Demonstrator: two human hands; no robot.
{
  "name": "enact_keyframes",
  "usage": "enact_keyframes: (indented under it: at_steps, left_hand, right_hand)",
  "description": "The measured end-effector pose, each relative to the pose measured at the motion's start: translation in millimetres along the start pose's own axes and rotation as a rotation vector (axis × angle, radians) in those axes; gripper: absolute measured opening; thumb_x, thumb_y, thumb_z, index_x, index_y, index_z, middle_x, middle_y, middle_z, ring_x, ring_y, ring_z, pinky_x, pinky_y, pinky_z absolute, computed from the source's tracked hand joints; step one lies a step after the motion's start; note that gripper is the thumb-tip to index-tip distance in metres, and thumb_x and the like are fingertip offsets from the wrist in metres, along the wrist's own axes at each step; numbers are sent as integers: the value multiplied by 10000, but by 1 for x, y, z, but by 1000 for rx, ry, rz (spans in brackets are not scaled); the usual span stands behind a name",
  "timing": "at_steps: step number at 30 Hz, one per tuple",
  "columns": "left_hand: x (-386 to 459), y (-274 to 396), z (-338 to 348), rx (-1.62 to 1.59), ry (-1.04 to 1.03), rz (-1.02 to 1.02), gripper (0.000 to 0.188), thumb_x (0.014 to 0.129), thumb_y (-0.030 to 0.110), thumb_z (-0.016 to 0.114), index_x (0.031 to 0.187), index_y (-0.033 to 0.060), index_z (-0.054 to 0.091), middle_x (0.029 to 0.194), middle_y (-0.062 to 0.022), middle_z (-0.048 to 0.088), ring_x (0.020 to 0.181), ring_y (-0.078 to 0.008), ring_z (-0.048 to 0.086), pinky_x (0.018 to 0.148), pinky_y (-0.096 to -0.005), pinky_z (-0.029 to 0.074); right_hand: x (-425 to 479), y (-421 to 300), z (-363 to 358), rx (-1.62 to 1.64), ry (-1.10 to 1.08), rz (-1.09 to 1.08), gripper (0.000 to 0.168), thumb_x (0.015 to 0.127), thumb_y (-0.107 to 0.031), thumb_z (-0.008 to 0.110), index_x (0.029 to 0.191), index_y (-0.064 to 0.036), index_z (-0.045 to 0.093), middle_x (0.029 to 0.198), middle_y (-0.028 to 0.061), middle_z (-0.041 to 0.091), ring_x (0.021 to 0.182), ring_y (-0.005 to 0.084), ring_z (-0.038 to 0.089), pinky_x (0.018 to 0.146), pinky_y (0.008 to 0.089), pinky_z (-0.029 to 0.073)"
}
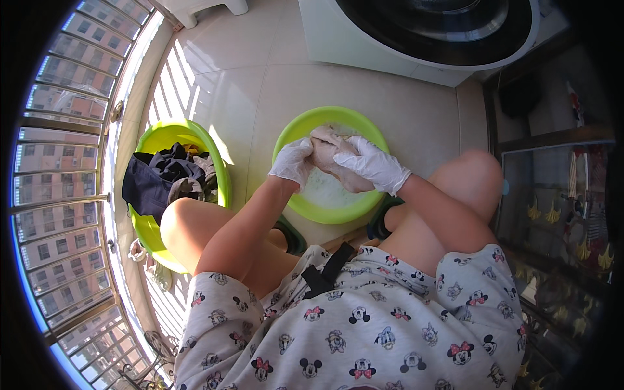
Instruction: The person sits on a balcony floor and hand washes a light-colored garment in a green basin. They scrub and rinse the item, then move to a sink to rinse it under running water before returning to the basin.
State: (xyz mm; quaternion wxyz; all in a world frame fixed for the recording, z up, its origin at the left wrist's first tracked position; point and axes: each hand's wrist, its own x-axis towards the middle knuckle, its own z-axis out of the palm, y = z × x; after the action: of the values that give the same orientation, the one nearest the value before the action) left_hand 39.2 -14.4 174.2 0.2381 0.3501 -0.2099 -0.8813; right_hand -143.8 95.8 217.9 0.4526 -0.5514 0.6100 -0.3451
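A wet beige cloth (327,155) is bunched between my two gloved hands, over a round lime-green basin (336,217). My left hand (294,161), in a thin white glove, grips its left edge. On the right, my right hand (374,165), gloved the same way, holds the cloth with its fingers across the top. Below the cloth, foamy water (326,192) shows in the basin. The lower end of the cloth hangs near the basin's right inner side. What kind of garment or cloth it is, I cannot tell.
At the left, a larger lime-green tub (222,170) holds dark clothes (161,175). Small cloth items (157,275) lie beside it, near the barred window (63,195). A white front-loading washing machine (380,73) stands ahead on the tiled floor (229,97). Glass-paned dark framing (555,139) is at the right.
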Motion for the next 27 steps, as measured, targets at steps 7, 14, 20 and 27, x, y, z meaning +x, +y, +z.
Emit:
enact_keyframes:
  at_steps: [7,14,20,27]
  left_hand:
    - [19,8,-23,376,50,65,307,846,2,539,1150,-35,553,965,-71,636,895,-179,612,846,-302,495]
    - [10,20,12,1173,196,315,369,780,110,671,1113,-5,561,860,-93,641,780,-164,616,719,-295,507]
    - [4,33,34,1180,-63,387,295,796,20,572,1092,14,578,891,-55,609,823,-133,561,761,-269,473]
    - [-9,48,40,1254,-283,556,321,769,-33,452,1064,6,575,894,-45,579,846,-130,522,810,-266,450]
  right_hand:
    - [23,-3,-7,-352,-408,320,489,771,-359,639,1131,-33,576,1135,236,615,1053,348,594,894,402,448]
    - [53,12,-13,-527,-90,143,283,798,-118,549,1058,-45,635,1055,197,658,996,360,621,883,407,476]
    - [64,23,-3,15,-69,-88,337,767,-56,589,1098,-54,645,1030,157,664,992,300,621,870,361,462]
    - [54,-1,-25,-29,-351,9,332,797,-177,630,1077,3,639,1005,132,641,922,232,608,829,317,461]
